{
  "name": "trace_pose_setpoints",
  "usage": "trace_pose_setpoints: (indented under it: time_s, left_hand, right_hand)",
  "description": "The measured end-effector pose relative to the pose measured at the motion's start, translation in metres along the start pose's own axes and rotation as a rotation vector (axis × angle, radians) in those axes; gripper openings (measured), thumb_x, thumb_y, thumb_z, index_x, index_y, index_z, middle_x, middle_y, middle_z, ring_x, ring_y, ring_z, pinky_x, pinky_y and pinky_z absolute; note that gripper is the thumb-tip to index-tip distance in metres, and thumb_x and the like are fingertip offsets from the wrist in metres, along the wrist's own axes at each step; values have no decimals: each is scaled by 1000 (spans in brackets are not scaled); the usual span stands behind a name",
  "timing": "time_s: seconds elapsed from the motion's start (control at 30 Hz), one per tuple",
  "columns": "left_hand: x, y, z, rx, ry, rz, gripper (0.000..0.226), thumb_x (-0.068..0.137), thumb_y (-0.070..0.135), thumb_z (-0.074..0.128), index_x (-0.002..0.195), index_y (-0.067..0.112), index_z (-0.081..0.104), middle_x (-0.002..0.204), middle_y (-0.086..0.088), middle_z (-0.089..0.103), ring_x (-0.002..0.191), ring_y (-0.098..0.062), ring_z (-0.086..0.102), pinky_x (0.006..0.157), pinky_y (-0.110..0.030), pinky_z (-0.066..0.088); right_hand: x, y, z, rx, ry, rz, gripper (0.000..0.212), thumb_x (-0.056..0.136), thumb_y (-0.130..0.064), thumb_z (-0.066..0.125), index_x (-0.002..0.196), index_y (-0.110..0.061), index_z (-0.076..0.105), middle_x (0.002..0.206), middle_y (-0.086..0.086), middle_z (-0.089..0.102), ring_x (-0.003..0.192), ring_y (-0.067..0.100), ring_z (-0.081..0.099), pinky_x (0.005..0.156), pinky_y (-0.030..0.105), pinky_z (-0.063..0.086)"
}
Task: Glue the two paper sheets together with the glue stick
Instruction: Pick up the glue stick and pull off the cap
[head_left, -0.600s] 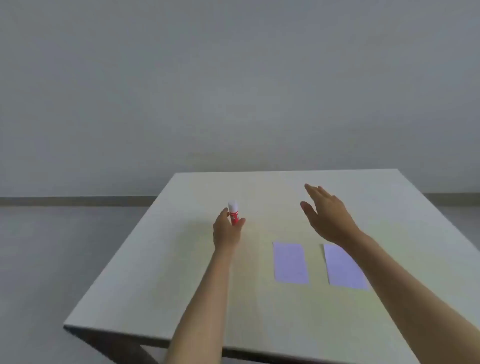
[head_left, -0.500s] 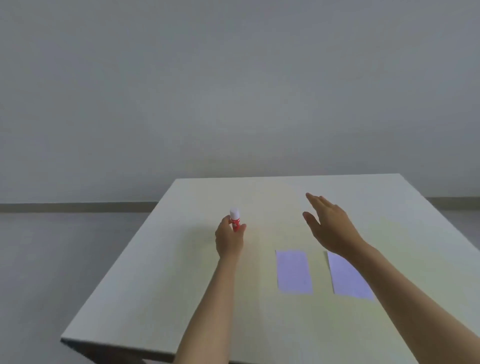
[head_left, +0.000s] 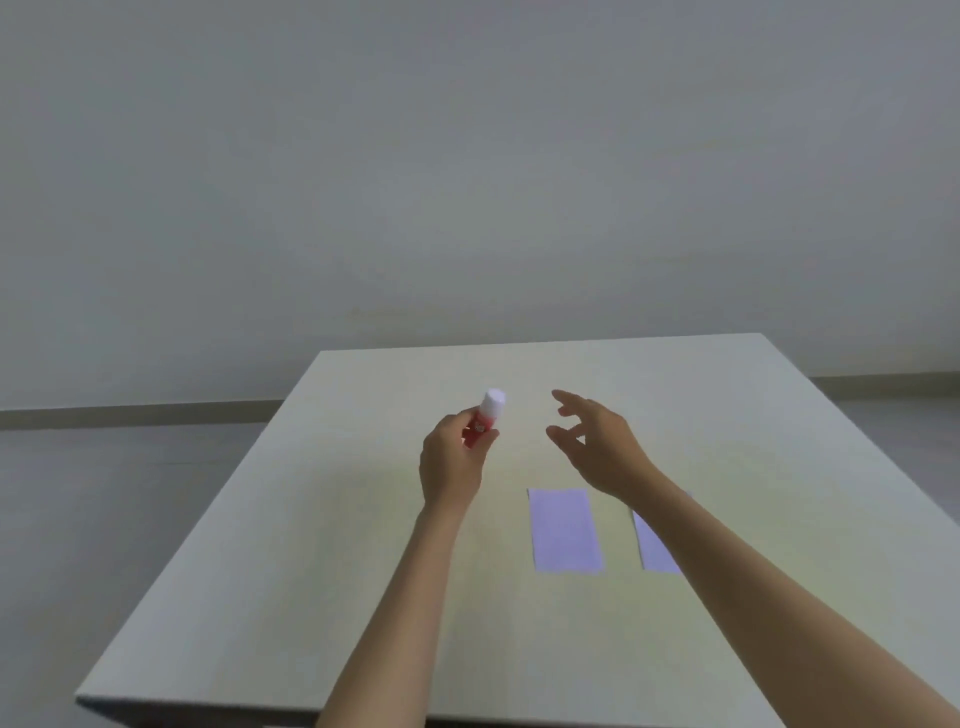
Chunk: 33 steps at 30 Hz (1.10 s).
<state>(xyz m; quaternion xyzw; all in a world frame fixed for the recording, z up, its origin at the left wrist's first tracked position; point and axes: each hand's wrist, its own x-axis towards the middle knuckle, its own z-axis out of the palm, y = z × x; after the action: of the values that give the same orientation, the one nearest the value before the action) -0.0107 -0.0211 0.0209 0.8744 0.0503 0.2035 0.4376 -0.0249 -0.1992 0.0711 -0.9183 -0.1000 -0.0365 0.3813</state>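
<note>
Head view, the only one: left hand (head_left: 451, 465) is closed round the red barrel of the glue stick (head_left: 483, 423), thumb and fingers pinching the lower half. White cap pokes out above the grip, tilted up and a bit toward the other hand. Cap looks on, so no glue is exposed yet.

Right hand (head_left: 597, 447) is empty, fingers spread and slightly curled, palm turned toward the grip, near the cap but not touching it. Reads like it's lined up to take the cap.

Two pale lilac paper sheets lie flat on the table (head_left: 260, 545), apart from each other, nearer the person than the grip and off to its right: left sheet (head_left: 565, 530) fully visible, right sheet (head_left: 655, 545) mostly hidden under the right forearm.

Handling guess: the stick is light, rigid, smooth plastic, so hold the barrel firm and pull or twist at the cap. The paper is thin and floppy and will likely skate on the tabletop, so pin it with flat fingers near an edge before rubbing glue on.
</note>
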Motion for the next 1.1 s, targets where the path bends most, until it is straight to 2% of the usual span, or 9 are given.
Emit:
trace_pose_setpoints:
  time_s: [0.17, 0.23, 0.33, 0.53, 0.63, 0.73, 0.8, 0.97, 1.1]
  left_hand:
    - [-10, 33, -9, 267, -80, 320, 40, 85, 28, 66, 124, 31, 60, 99, 7, 62, 95, -13, 53, 62, -25, 41]
    - [-15, 44, -10, 325, -108, 416, 42, 84, 27, 67, 125, 29, 59, 102, 7, 64, 98, -14, 53, 62, -27, 46]
    - [-22, 53, -7, 368, -135, 511, 41, 83, 27, 67, 124, 28, 60, 100, 6, 65, 97, -16, 54, 60, -27, 44]
    - [-27, 53, -5, 398, -158, 511, 41, 84, 31, 66, 125, 31, 59, 104, 8, 65, 98, -15, 55, 62, -26, 45]
    - [-27, 52, -6, 401, -166, 498, 41, 84, 32, 66, 125, 30, 59, 103, 8, 65, 98, -15, 55, 62, -26, 44]
    - [-26, 53, -7, 417, -173, 509, 42, 84, 32, 66, 125, 31, 58, 102, 8, 65, 96, -15, 55, 60, -25, 42]
    - [-25, 52, -8, 425, -175, 514, 42, 84, 31, 66, 125, 32, 59, 102, 8, 65, 95, -15, 55, 60, -25, 42]
    - [-23, 46, -9, 419, -186, 489, 42, 84, 32, 67, 125, 32, 59, 103, 8, 65, 96, -15, 55, 61, -26, 44]
    - [-18, 41, -10, 413, -184, 457, 41, 84, 34, 66, 124, 33, 59, 102, 8, 64, 96, -15, 55, 61, -25, 41]
  right_hand:
    - [0, -9, -13, 303, 69, 134, 46, 90, -43, 56, 127, -15, 55, 92, 3, 69, 59, 18, 65, 58, 24, 50]
    - [-3, -8, -20, 391, 77, 177, 38, 90, -44, 55, 100, -10, 67, 68, 4, 68, 43, 14, 57, 44, 22, 45]
    - [-8, -4, -26, 368, 104, 180, 39, 91, -38, 57, 67, -7, 62, 51, 2, 62, 30, 7, 47, 39, 19, 39]
    - [-14, 8, -33, 375, -26, 91, 5, 88, -19, 64, 91, -16, 64, 71, 1, 64, 53, 14, 59, 52, 21, 47]
    - [-13, 6, -34, 356, -59, 171, 30, 86, -43, 63, 101, -17, 63, 74, 0, 69, 50, 14, 63, 47, 21, 45]
    - [-9, 3, -32, 322, -58, 307, 54, 85, -57, 54, 86, -5, 68, 55, 4, 66, 34, 12, 53, 40, 20, 41]
    - [-7, 3, -30, 308, -62, 298, 45, 90, -45, 56, 81, -2, 68, 51, 3, 63, 32, 11, 50, 41, 20, 42]
    - [-7, 6, -32, 349, -122, 134, 2, 88, -12, 63, 89, -12, 65, 69, 4, 65, 55, 14, 62, 58, 23, 50]
    - [-5, 14, -41, 310, -39, 60, 26, 81, 4, 64, 85, -21, 64, 84, 4, 64, 62, 18, 63, 67, 30, 49]
